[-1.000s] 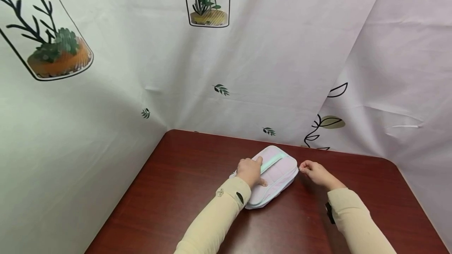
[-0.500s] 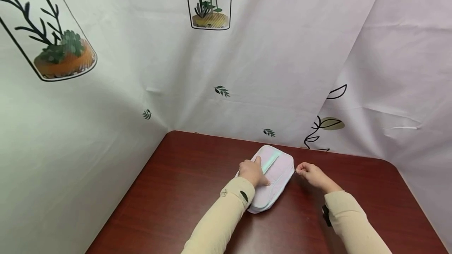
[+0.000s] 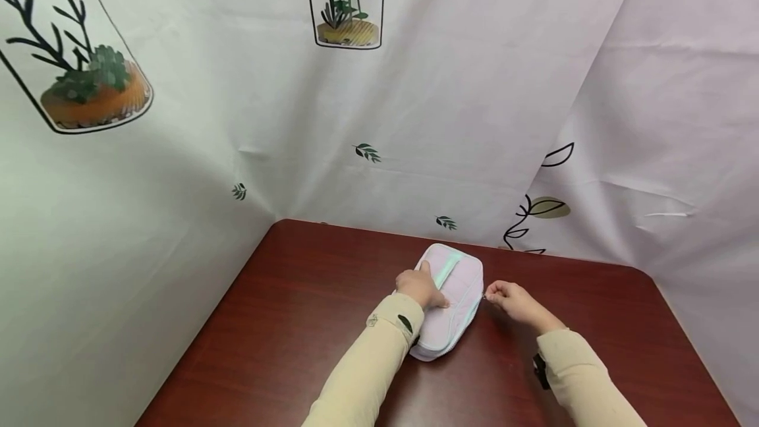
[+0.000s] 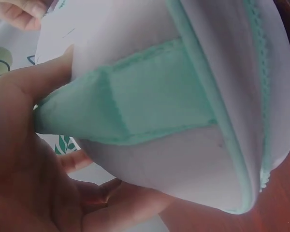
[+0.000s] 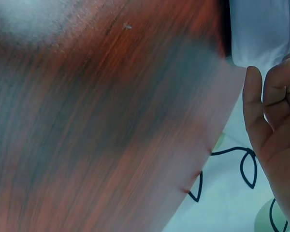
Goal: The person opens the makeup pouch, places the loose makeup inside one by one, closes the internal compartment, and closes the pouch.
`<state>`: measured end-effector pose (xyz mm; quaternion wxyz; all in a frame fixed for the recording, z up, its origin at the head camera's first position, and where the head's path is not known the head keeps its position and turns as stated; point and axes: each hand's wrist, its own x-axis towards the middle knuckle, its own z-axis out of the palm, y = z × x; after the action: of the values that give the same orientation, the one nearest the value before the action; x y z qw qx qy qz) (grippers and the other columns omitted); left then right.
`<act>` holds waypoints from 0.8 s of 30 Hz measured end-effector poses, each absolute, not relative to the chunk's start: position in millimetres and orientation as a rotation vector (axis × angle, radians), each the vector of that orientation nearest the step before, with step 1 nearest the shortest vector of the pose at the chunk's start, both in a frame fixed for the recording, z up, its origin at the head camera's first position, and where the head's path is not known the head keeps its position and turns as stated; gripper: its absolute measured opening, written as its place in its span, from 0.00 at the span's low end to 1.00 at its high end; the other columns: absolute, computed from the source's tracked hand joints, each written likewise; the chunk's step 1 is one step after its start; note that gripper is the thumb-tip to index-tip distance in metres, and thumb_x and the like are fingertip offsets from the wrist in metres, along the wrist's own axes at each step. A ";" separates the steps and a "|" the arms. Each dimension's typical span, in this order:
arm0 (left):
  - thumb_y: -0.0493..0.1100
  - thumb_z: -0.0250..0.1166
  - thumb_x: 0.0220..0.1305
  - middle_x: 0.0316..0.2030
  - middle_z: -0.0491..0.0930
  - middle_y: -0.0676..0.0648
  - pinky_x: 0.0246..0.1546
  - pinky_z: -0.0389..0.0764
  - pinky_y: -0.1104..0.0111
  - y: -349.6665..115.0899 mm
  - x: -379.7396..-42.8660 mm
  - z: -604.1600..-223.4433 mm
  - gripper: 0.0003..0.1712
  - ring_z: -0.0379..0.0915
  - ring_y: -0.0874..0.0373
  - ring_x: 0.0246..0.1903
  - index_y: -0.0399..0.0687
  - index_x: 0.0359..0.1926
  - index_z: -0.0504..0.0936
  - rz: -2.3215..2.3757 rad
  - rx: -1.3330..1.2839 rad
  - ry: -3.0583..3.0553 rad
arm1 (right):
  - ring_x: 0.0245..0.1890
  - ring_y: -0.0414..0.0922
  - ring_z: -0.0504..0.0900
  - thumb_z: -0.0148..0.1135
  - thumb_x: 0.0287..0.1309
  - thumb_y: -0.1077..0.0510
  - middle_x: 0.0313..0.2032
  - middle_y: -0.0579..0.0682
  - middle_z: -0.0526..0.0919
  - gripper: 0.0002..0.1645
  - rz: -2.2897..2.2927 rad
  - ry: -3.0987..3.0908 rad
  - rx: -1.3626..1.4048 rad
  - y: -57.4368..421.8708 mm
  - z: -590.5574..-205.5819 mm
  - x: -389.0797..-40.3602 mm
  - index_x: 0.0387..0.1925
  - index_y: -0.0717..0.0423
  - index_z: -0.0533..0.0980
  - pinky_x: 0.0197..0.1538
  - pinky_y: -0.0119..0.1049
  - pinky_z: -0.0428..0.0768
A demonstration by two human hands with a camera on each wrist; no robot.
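Observation:
A lilac zippered pouch (image 3: 439, 331) with mint trim lies on the table, slightly turned in the head view. My left hand (image 3: 418, 286) grips it across the top, thumb on the upper face and the other fingers down its left side. In the left wrist view a mint strap handle (image 4: 150, 92) runs along the pouch's face beside the thumb and fingers. At the pouch's right edge, my right hand (image 3: 514, 302) pinches the small zipper pull (image 3: 485, 296) between thumb and forefinger. The right wrist view shows that hand close to the pouch's lilac side (image 5: 262, 31).
The reddish-brown wooden table (image 3: 284, 321) has rounded far corners. White cloth (image 3: 332, 117) printed with plants hangs behind it and along the left side.
The pouch has turned a little and shifted left, the left hand still gripping it. My right hand has moved left and slightly nearer along the pouch's edge, still pinching the zipper pull.

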<state>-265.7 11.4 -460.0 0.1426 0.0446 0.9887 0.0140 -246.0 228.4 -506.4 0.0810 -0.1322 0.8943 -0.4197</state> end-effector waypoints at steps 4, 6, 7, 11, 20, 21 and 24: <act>0.73 0.67 0.37 0.38 0.79 0.43 0.25 0.73 0.63 11.1 -265.9 -459.6 0.59 0.75 0.52 0.33 0.48 0.66 0.58 0.080 0.094 2.833 | 0.19 0.38 0.65 0.54 0.60 0.67 0.18 0.45 0.67 0.03 -1.246 2.664 -0.436 224.9 -509.1 -242.8 0.31 0.63 0.73 0.24 0.30 0.66; 0.73 0.67 0.37 0.39 0.79 0.42 0.26 0.73 0.64 10.8 -266.2 -459.9 0.61 0.75 0.52 0.34 0.47 0.67 0.56 0.105 0.080 2.825 | 0.19 0.37 0.65 0.54 0.60 0.67 0.18 0.45 0.67 0.03 -1.246 2.654 -0.456 224.1 -510.3 -241.2 0.31 0.64 0.72 0.24 0.30 0.66; 0.73 0.67 0.37 0.40 0.79 0.42 0.27 0.73 0.64 10.8 -266.3 -460.4 0.61 0.75 0.52 0.35 0.47 0.67 0.56 0.117 0.076 2.822 | 0.19 0.37 0.66 0.54 0.60 0.67 0.19 0.45 0.67 0.03 -1.250 2.648 -0.461 224.0 -510.9 -240.5 0.31 0.64 0.72 0.24 0.30 0.66; 0.73 0.66 0.39 0.42 0.79 0.41 0.29 0.73 0.64 10.4 -265.9 -461.5 0.62 0.75 0.52 0.36 0.45 0.68 0.54 0.149 0.072 2.807 | 0.18 0.37 0.65 0.54 0.60 0.67 0.18 0.44 0.66 0.03 -1.280 2.634 -0.460 224.2 -512.2 -237.4 0.31 0.65 0.72 0.23 0.30 0.65; 0.73 0.67 0.39 0.42 0.79 0.41 0.31 0.74 0.63 11.5 -264.3 -461.1 0.62 0.76 0.51 0.37 0.44 0.68 0.54 0.141 0.067 2.814 | 0.20 0.33 0.64 0.54 0.60 0.66 0.19 0.42 0.67 0.05 -1.178 2.635 -0.614 215.7 -506.9 -224.6 0.29 0.61 0.71 0.24 0.29 0.65; 0.73 0.66 0.39 0.41 0.79 0.41 0.32 0.74 0.63 11.5 -264.4 -461.2 0.62 0.76 0.51 0.37 0.44 0.68 0.54 0.137 0.067 2.814 | 0.20 0.33 0.64 0.54 0.60 0.65 0.19 0.42 0.67 0.05 -1.166 2.627 -0.639 214.4 -506.3 -222.6 0.29 0.60 0.71 0.25 0.29 0.66; 0.73 0.65 0.40 0.41 0.79 0.40 0.32 0.74 0.63 10.4 -263.9 -461.7 0.62 0.76 0.50 0.36 0.44 0.68 0.54 0.150 0.077 2.817 | 0.19 0.33 0.65 0.54 0.61 0.66 0.19 0.42 0.67 0.04 -1.187 2.603 -0.635 211.6 -507.5 -217.9 0.29 0.60 0.71 0.24 0.29 0.66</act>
<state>-263.9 10.4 -461.7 0.1590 0.0268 0.9855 0.0523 -217.9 211.6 -507.5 0.1053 -0.2155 0.8833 -0.4029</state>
